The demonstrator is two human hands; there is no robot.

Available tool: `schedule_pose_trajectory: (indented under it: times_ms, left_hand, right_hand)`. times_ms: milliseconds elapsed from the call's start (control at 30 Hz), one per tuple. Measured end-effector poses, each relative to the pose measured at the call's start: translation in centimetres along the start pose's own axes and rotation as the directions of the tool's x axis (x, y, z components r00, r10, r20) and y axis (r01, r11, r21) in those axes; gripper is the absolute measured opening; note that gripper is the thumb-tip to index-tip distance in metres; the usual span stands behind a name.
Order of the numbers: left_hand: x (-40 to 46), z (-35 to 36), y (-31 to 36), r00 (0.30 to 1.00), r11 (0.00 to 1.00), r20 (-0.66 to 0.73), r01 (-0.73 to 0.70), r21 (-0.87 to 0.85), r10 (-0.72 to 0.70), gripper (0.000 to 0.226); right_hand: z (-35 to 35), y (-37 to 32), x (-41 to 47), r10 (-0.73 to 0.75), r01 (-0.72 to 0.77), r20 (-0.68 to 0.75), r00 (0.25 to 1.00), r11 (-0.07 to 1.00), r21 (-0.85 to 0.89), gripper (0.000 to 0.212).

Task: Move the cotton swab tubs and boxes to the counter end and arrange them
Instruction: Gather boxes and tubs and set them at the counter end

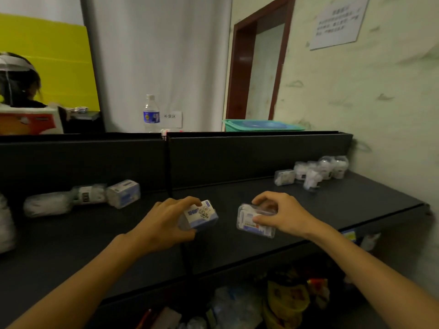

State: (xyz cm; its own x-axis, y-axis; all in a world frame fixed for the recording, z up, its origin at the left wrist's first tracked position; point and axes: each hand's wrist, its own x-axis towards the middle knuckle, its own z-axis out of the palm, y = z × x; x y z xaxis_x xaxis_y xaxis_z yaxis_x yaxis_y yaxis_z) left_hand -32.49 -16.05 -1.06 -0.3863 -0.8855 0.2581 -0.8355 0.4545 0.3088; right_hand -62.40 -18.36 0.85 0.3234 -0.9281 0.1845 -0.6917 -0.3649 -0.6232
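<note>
Here each hand's [164,222] [282,218] grip pinches a clear, boxy plastic swab box [200,217] [255,222].

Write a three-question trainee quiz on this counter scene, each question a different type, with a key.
1. True or false: the left hand holds a small blue-and-white cotton swab box.
2. Multiple choice: the cluster of clear plastic cotton swab tubs sits at
A. the right end of the dark counter
B. the counter's left end
C. the shelf below
3. Fill in: the right hand grips a clear plastic ____ of swabs.

Key: 1 true; 2 A; 3 box.
</note>
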Motion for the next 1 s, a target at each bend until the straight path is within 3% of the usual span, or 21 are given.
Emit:
schedule_pose_trajectory:
  times_ms: [133, 400, 633, 1000]
  left_hand:
    - [3.4, 3.1, 3.8, 1.000, 0.995, -0.001, -0.011, -0.095, 0.011, 0.068]
    - [10.0, 8.1, 8.8, 1.000, 0.990, 0.012, -0.002, -0.144, 0.004, 0.072]
    - [15.2, 9.9, 8.6, 1.000, 0.985, 0.022, -0.003, -0.171, 0.007, 0.070]
    - [23.7, 10.7, 3.7, 1.000, 0.960, -0.017, 0.000, -0.279, -0.005, 0.057]
  right_hand:
    - [-4.0, 4.9, -2.0, 0.041, -0.041, -0.004, 0.999, 0.999, -0.015, 0.045]
    - [-10.9, 12.4, -4.2, 0.074, -0.077, -0.048, 0.996, 0.995, -0.058, 0.032]
    - [-12.4, 15.8, -0.8, 0.056, -0.071, -0.125, 0.991, 0.990, -0.123, 0.034]
    - [-11.9, 18.8, 9.5, -0.063, 0.056, -0.016, 0.998, 0.962, -0.266, 0.033]
